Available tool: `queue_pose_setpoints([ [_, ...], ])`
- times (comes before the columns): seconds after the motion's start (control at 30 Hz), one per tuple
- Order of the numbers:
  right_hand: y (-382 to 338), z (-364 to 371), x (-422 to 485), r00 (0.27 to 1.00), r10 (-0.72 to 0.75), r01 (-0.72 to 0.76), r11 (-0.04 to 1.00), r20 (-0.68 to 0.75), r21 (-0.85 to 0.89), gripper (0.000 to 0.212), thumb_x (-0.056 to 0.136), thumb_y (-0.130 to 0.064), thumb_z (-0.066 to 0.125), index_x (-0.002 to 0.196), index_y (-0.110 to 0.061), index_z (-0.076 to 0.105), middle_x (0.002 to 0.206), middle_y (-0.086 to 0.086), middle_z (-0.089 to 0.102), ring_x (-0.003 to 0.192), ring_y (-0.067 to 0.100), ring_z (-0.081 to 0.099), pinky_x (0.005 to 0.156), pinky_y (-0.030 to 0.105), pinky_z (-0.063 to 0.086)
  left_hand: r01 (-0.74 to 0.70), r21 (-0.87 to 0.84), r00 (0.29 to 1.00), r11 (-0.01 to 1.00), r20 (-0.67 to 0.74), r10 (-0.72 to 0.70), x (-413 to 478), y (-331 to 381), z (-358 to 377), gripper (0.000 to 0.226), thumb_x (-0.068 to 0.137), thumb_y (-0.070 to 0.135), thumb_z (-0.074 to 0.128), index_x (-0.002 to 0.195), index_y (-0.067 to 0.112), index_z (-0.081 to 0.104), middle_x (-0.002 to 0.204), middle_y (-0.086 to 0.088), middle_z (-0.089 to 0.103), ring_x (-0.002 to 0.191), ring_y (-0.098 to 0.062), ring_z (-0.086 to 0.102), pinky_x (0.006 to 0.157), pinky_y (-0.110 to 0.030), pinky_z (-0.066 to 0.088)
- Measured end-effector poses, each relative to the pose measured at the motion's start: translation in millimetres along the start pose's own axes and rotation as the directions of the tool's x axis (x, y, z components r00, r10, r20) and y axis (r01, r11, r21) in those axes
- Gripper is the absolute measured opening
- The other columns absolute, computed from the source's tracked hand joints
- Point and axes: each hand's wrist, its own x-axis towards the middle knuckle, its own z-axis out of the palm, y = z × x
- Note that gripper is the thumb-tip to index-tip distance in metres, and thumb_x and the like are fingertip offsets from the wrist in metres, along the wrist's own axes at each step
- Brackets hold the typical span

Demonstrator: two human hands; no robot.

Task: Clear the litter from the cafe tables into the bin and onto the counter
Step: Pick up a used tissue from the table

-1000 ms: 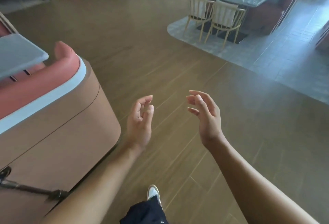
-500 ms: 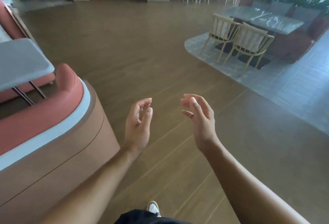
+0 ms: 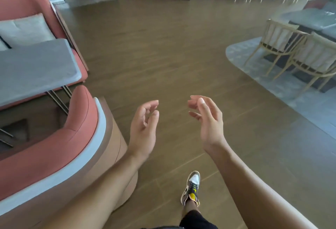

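One shoe (image 3: 191, 188) has stepped forward; left hand (image 3: 143, 128) and right hand (image 3: 209, 121) empty.

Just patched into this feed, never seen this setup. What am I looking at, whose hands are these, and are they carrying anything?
No machine here: a person wears one wide-angle camera on the head, looking forward and down, so you see their own bare arms. The left hand and right hand are raised in front, fingers loosely curled, holding nothing. One shoe shows below on the wooden floor. At left, a grey table stands between red booth seats; at right, pale chairs sit by a second table. I can make out no litter, bin or counter.
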Motion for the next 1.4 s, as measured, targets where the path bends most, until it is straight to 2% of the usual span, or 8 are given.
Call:
queue_pose_setpoints([
  [0.27,34.9,40.8,197.3,0.974,0.024,-0.028,1.000,0.223,0.014,0.035,0.091,-0.056,0.056,0.099,-0.033,0.081,0.103,-0.006,0.076,0.110,0.017,0.071,0.097,0.043,0.055,0.025,0.038,0.981,0.999,-0.196,-0.017,158.0,-31.7,32.3,0.040,0.098,0.030,0.055,0.129,0.007,0.065,0.132,0.002,0.068,0.129,-0.009,0.061,0.115,-0.049,0.047],
  [0.43,44.7,87.7,303.9,0.938,0.035,-0.046,0.999,0.345,0.023,0.034,0.091,-0.056,0.057,0.098,-0.034,0.082,0.102,-0.007,0.076,0.106,0.013,0.070,0.097,0.043,0.055,0.050,0.102,0.944,0.994,-0.329,-0.014,239.1,-41.4,30.3,0.038,0.098,0.031,0.053,0.130,0.015,0.067,0.130,0.010,0.069,0.124,-0.011,0.064,0.103,-0.016,0.048],
  [0.7,81.6,199.5,402.3,0.825,0.060,-0.079,0.997,0.562,0.009,0.036,0.090,-0.059,0.056,0.097,-0.036,0.082,0.103,-0.005,0.077,0.107,0.015,0.071,0.096,0.044,0.055,0.065,0.107,0.839,0.992,-0.543,0.004,334.6,-88.1,-27.4,0.042,0.095,0.046,0.054,0.129,0.024,0.068,0.128,0.019,0.070,0.126,-0.006,0.063,0.112,-0.048,0.050],
  [0.83,105.6,280.7,432.1,0.764,0.075,-0.090,0.996,0.641,-0.010,0.038,0.089,-0.060,0.056,0.095,-0.034,0.083,0.103,-0.002,0.078,0.103,0.013,0.071,0.091,0.039,0.055,0.025,0.104,0.770,0.994,-0.637,0.047,378.9,-111.8,-79.4,0.045,0.096,0.042,0.055,0.128,0.014,0.068,0.128,0.016,0.070,0.127,-0.007,0.063,0.112,-0.047,0.051],
  [0.93,119.5,350.5,449.2,0.700,0.085,-0.090,0.995,0.709,-0.031,0.038,0.089,-0.061,0.056,0.094,-0.035,0.083,0.102,-0.003,0.079,0.104,0.013,0.071,0.089,0.036,0.055,0.011,0.101,0.715,0.995,-0.697,0.062,410.7,-122.3,-128.4,0.041,0.096,0.038,0.056,0.127,0.013,0.067,0.124,0.012,0.072,0.123,-0.004,0.065,0.107,-0.037,0.053],
  [1.1,130.8,467.7,461.9,0.570,0.086,-0.089,0.995,0.817,-0.043,0.039,0.090,-0.061,0.056,0.096,-0.034,0.083,0.104,-0.002,0.079,0.105,0.015,0.072,0.090,0.040,0.055,0.025,0.122,0.618,0.992,-0.782,0.080,442.9,-130.9,-211.4,0.028,0.100,0.012,0.053,0.124,0.018,0.066,0.120,0.015,0.071,0.101,0.007,0.064,0.090,-0.016,0.051],
  [1.27,145.3,553.9,446.0,0.384,0.107,-0.085,0.993,0.917,-0.081,0.035,0.092,-0.060,0.054,0.098,-0.039,0.082,0.107,-0.006,0.079,0.108,0.012,0.072,0.093,0.040,0.055,0.132,0.207,0.473,0.969,-0.872,0.122,434.9,-145.6,-274.2,0.032,0.102,0.012,0.051,0.130,0.005,0.063,0.131,-0.008,0.066,0.123,-0.011,0.064,0.102,-0.026,0.051],
  [1.4,163.0,598.6,425.0,0.241,0.121,-0.080,0.991,0.963,-0.105,0.033,0.094,-0.058,0.054,0.098,-0.039,0.081,0.104,-0.006,0.078,0.107,0.012,0.071,0.089,0.036,0.054,0.187,0.183,0.338,0.965,-0.934,0.111,416.0,-161.6,-296.9,0.031,0.102,0.011,0.050,0.130,0.005,0.063,0.131,-0.009,0.066,0.120,-0.008,0.063,0.099,-0.021,0.051],
])
